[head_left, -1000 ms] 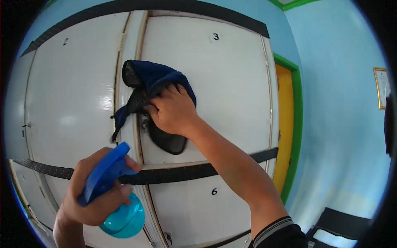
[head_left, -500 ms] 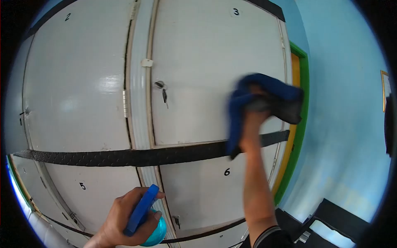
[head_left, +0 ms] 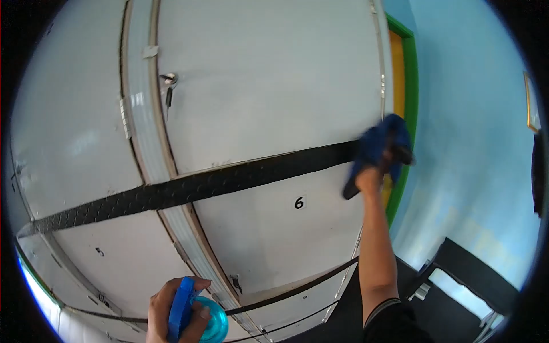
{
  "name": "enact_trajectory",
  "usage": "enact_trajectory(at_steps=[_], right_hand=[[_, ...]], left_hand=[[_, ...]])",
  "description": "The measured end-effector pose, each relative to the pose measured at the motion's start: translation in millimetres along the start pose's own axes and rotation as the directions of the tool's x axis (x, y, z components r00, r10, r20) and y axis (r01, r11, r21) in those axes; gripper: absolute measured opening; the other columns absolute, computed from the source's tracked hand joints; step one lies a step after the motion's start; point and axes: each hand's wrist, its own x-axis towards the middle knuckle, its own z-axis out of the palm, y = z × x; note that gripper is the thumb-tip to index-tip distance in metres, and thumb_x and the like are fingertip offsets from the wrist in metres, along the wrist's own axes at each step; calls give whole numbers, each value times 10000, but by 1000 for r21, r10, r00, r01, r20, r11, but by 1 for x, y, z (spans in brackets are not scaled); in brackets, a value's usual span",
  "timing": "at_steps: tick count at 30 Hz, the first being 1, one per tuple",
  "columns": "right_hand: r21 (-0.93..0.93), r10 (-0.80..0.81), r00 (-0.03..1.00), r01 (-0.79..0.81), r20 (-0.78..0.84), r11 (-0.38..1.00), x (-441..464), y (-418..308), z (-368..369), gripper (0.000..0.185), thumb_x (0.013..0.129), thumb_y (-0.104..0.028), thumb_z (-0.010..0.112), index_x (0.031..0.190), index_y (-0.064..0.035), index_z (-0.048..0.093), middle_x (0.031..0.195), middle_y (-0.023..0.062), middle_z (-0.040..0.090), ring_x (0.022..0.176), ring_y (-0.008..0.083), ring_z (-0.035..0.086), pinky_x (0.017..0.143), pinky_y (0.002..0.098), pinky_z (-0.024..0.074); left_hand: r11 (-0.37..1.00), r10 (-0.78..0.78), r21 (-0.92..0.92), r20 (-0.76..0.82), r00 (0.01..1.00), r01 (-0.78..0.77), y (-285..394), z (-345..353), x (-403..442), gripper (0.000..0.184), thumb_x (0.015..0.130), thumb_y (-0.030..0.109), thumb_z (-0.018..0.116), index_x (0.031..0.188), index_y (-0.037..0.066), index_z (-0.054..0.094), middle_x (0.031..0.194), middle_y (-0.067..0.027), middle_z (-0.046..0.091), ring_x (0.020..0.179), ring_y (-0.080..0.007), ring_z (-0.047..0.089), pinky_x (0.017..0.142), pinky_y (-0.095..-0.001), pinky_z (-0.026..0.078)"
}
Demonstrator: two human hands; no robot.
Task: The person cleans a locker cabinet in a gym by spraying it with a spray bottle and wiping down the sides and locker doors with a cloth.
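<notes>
My left hand (head_left: 163, 306) is wrapped round a spray bottle (head_left: 214, 321) with a blue trigger head and a turquoise body, low in the view in front of the lockers. At the right end of the black textured strip (head_left: 251, 172), my right hand (head_left: 370, 174) grips a dark blue cloth (head_left: 374, 146) against the locker's edge. Cloth and fingers are partly smeared by motion. Above the strip is a large white locker door (head_left: 269, 86) with a key in its lock (head_left: 168, 80). Below it sits the door marked 6 (head_left: 269, 234), also with a key.
A green door frame (head_left: 409, 114) stands right beside the lockers, next to a light blue wall (head_left: 469, 143). At the lower right is a black chair (head_left: 469, 280). A framed picture (head_left: 533, 106) hangs at the far right.
My right hand and the cloth have gone from the upper door's face to the right end of the black strip. The view has tilted and lowered; my left hand still holds the spray bottle.
</notes>
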Motion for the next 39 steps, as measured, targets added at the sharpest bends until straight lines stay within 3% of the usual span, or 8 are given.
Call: enact_trajectory(at_steps=[2, 7, 10, 20, 28, 29, 37, 39], right_hand=[[-790, -541, 822, 446, 176, 420, 7, -39, -9, 615, 939, -299, 487, 1440, -6, 282, 1480, 160, 340, 1400, 282, 252, 1156, 399, 152], [-856, -586, 810, 315, 18, 410, -59, -64, 104, 832, 838, -314, 542, 1480, 19, 131, 1545, 215, 143, 1412, 460, 99, 1126, 576, 64], [-619, -665, 709, 636, 234, 460, -125, -94, 178, 648, 915, -199, 498, 1463, 11, 225, 1505, 190, 272, 1397, 386, 223, 1125, 543, 185], [-318, -452, 765, 617, 459, 720, -267, -83, 172, 603, 903, -231, 535, 1419, -18, 307, 1392, 163, 388, 1256, 332, 353, 1035, 489, 288], [14, -291, 600, 423, 745, 906, -322, -69, 145, 566, 892, -258, 567, 1381, -44, 380, 1291, 139, 491, 1130, 285, 469, 956, 441, 380], [63, -305, 570, 405, 763, 912, -319, -67, 147, 561, 891, -262, 571, 1376, -47, 389, 1279, 136, 503, 1114, 279, 483, 946, 435, 391], [320, -395, 378, 247, 838, 915, -303, -70, 163, 525, 880, -290, 604, 1337, -72, 462, 1178, 112, 606, 988, 231, 599, 866, 387, 483], [398, -247, 508, -214, 825, 892, -337, -37, 140, 416, 834, -275, 619, 1188, -63, 570, 989, 123, 633, 806, 269, 607, 671, 366, 468]], left_hand=[[999, 37, 29, -21, 999, -36, -11, 0, -1, 410, 695, 9, 633, 1083, -69, 526, 1034, -169, 644, 621, -109, 596, 605, -250, 512], [953, 161, 234, 152, 975, -193, -12, 1, 21, 405, 716, -13, 617, 1104, -80, 518, 1007, -145, 658, 629, -112, 616, 613, -250, 512], [962, 191, 153, 220, 956, -228, -2, 21, 25, 410, 734, -10, 610, 1124, -85, 512, 999, -147, 663, 658, -118, 634, 629, -260, 520], [960, 211, 130, 235, 949, -246, -8, 27, 8, 423, 751, 35, 633, 1160, -25, 545, 896, -148, 638, 742, -203, 643, 696, -290, 491], [970, 4, 238, 177, 984, -47, -38, 29, -22, 408, 771, 68, 620, 1155, -32, 526, 968, -205, 646, 838, -328, 667, 764, -354, 499], [971, 25, 234, 119, 993, -53, -40, 34, -24, 380, 782, 82, 617, 1148, -4, 562, 786, -66, 621, 632, -101, 567, 622, -254, 457], [947, 132, 306, -90, 987, -99, -29, 73, -26, 374, 777, 58, 628, 1137, -16, 554, 866, -112, 648, 699, -170, 634, 684, -274, 489], [958, -43, 278, -127, 991, 77, -23, 87, -29, 348, 766, 53, 636, 1102, -7, 568, 761, -96, 612, 623, -154, 603, 643, -277, 479]])
